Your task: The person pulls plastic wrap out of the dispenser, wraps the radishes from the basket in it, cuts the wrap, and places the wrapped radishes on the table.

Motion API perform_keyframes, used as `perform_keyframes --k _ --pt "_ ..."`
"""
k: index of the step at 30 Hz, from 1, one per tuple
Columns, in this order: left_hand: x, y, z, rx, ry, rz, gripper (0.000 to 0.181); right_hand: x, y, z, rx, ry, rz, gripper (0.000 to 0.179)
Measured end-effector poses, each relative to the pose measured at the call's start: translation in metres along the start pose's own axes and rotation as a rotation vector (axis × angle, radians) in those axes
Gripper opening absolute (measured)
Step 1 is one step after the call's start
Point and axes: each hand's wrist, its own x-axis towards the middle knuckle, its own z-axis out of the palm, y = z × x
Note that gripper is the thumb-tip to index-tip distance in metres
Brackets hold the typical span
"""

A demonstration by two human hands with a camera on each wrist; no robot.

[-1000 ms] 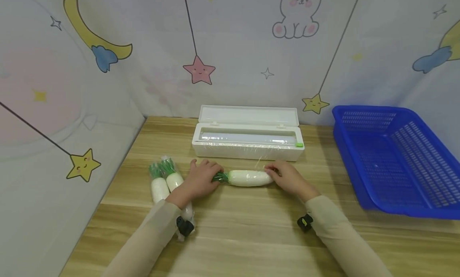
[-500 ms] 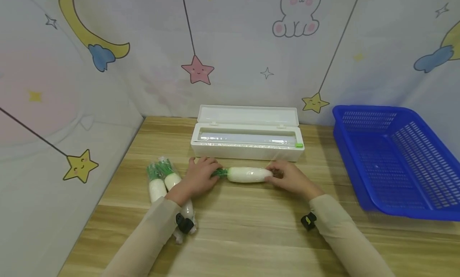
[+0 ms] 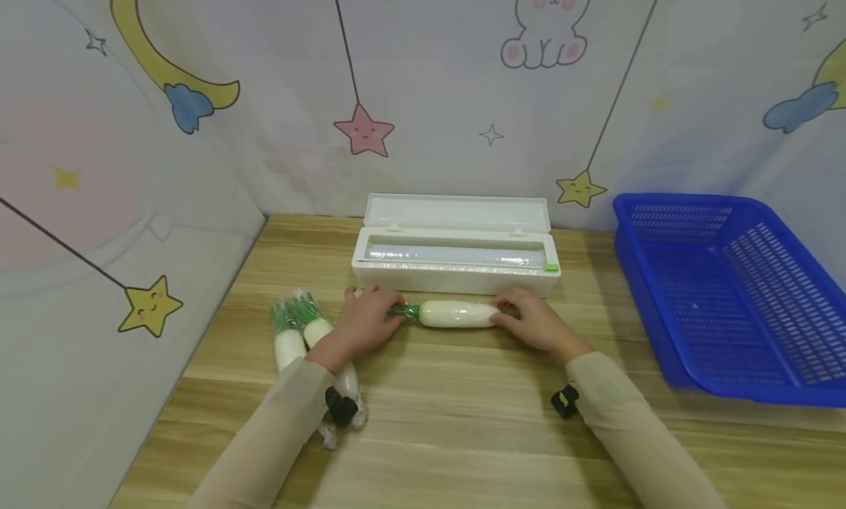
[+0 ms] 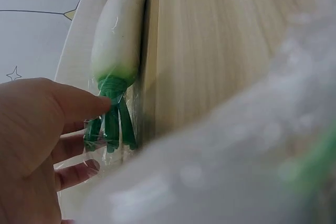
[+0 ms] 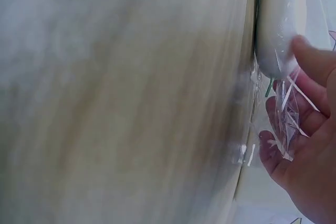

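Note:
A white radish (image 3: 456, 314) with green leaves lies crosswise in clear cling film, just in front of the open cling film box (image 3: 456, 280). My left hand (image 3: 366, 324) pinches its leafy end; in the left wrist view the thumb presses on the green stalks (image 4: 111, 121), with the other fingers behind the film. At the other end my right hand (image 3: 534, 324) holds the radish's tip. The right wrist view has its thumb against the tip and its fingers curled around loose, crumpled film (image 5: 286, 116). Film stretches around the white body.
Two wrapped radishes (image 3: 288, 344) lie side by side at the left, partly under my left forearm. A blue plastic basket (image 3: 687, 369) stands at the right. The box's white lid (image 3: 456, 212) is raised toward the patterned backdrop (image 3: 449, 76).
The radish has moved slightly away from me, closer to the box, with both hands following. My right fingers have shifted their hold around the tip.

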Motion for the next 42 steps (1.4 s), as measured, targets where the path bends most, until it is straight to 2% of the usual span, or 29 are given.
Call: perform_keyframes --k 5,10,14,24,30,37,40,42 --pt "0.002 -0.001 0.001 0.049 0.018 0.021 0.030 0.002 0.002 0.001 0.003 0.051 0.007 0.016" --pt "0.004 -0.003 0.002 0.086 0.024 0.035 0.031 0.003 0.006 0.001 0.024 0.020 -0.004 0.027" --pt "0.007 -0.003 0.002 0.079 0.032 0.030 0.033 0.004 0.009 0.000 0.026 0.014 -0.013 0.029" --pt "0.013 -0.002 0.003 0.081 0.048 0.001 0.013 0.004 0.015 0.001 -0.005 0.067 -0.049 0.023" --pt "0.011 0.000 0.002 0.117 0.051 0.000 0.018 0.002 0.016 0.000 -0.003 0.051 -0.044 0.026" --pt "0.006 0.004 -0.003 0.131 0.059 0.056 0.023 -0.014 0.012 -0.020 0.009 0.064 0.079 0.027" --pt "0.005 0.008 -0.009 0.149 0.059 0.092 0.024 -0.020 0.014 -0.033 0.006 0.109 0.120 0.024" --pt "0.008 0.013 -0.014 0.164 0.083 0.147 0.022 -0.022 0.016 -0.041 0.005 0.164 0.132 0.021"
